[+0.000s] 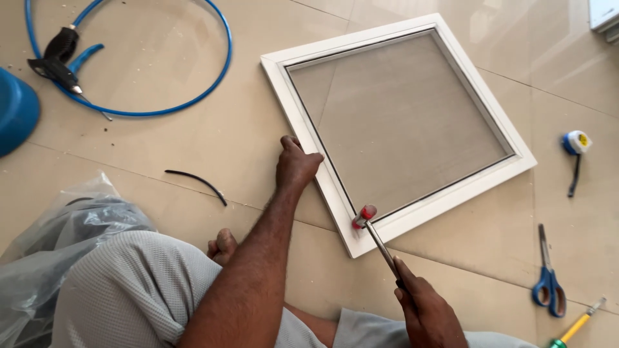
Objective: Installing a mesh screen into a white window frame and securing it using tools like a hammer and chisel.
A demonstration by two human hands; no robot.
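Observation:
A square white frame (287, 90) with grey mesh stretched inside it lies flat on the tiled floor. My left hand (295, 164) rests on the frame's left edge, fingers curled over the rim. My right hand (427, 312) grips the handle of a small mallet (380, 241). The mallet's red and white head sits on the frame's near corner, at the black strip that runs along the inner edge of the frame.
A blue air hose with a black blow gun (61, 58) lies far left beside a blue container (16, 109). A short black strip (196, 182) and a plastic bag (58, 232) sit near my knee. A tape measure (576, 143), blue scissors (548, 283) and a yellow-handled tool (577, 325) lie right.

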